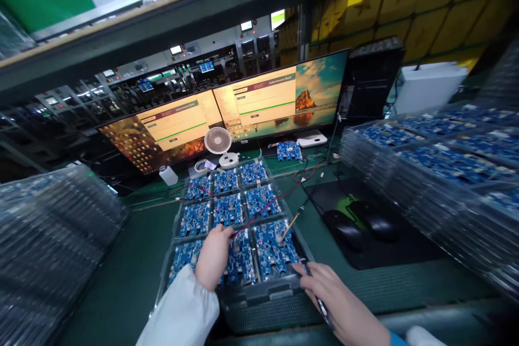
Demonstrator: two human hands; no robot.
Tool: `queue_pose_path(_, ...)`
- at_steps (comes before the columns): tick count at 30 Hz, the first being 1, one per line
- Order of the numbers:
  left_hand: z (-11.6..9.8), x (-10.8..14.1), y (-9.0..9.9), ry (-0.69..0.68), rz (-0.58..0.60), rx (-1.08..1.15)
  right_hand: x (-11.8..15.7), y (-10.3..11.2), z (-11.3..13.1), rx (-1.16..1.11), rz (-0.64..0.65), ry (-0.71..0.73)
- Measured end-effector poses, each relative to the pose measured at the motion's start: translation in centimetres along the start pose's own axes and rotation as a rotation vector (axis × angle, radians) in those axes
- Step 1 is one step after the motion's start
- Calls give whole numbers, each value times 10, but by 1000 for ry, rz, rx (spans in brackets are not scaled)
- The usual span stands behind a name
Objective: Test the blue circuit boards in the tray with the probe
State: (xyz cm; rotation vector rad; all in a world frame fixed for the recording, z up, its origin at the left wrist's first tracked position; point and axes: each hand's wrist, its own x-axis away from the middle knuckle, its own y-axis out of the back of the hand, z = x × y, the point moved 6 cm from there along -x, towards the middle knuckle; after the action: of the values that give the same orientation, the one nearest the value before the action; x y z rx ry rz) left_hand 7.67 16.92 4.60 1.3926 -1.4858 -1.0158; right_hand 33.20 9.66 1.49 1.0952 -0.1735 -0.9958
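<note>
A clear plastic tray point(175, 227) in front of me holds several blue circuit boards point(228, 209) in a grid. My left hand point(213, 255) rests over the near row, fingers pinched on the end of a red wire point(279, 197) that runs across the boards. My right hand point(336, 294) lies at the tray's near right corner and holds a dark pen-like tool point(320, 303). A yellow-handled probe point(290, 226) lies tilted on the near right board.
Tall stacks of trays stand at left point(48, 248) and, filled with blue boards, at right point(446, 184). Two monitors point(279, 97) stand behind. A small fan point(218, 140), a white bottle point(167, 175), and two mice point(360, 227) on a black pad are nearby.
</note>
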Motion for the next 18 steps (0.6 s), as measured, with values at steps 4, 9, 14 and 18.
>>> queue_pose_path(4, -7, -15, -12, -8, -29, 373, -14, -11, 10, 161, 28, 64)
queue_pose_path(9, -18, -38, -33, -26, -80, 638, -20, -22, 5, 252, 32, 66)
queue_pose_path(14, -27, -48, -40, -61, -95, 555, -18, -27, 0, 260, 6, 58)
queue_pose_path(18, -28, -49, -41, -73, -78, 519, -18, -26, 1, 249, 0, 56)
